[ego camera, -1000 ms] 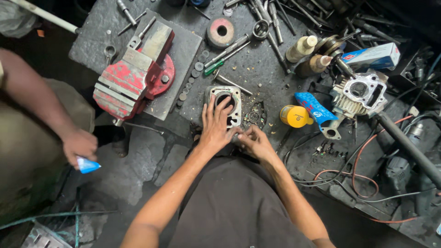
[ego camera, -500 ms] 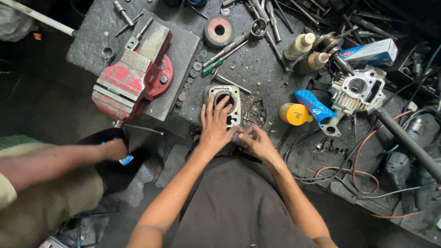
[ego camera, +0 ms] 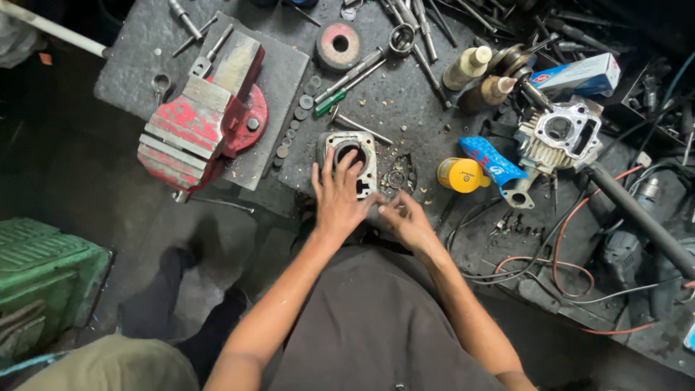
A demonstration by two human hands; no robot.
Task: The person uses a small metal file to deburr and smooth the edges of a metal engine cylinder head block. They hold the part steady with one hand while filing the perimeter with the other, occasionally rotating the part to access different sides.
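Meanwhile, the co-worker's arm had gone from the left; left hand (ego camera: 339, 199) lay spread on the cylinder block (ego camera: 349, 161), right hand (ego camera: 407, 221) pinching at its edge on the bench (ego camera: 405, 101).

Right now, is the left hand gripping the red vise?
No, the left hand lies flat on the metal engine block, well apart from the red vise.

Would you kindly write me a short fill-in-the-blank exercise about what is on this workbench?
1. The left hand rests spread on a metal engine ____ with a round bore.
2. The bench vise at the bench's left corner is painted ____.
3. The round can lying right of the hands is ____.
4. The right hand sits just to the ____ of the left hand.

Missing words: cylinder; red; yellow; right
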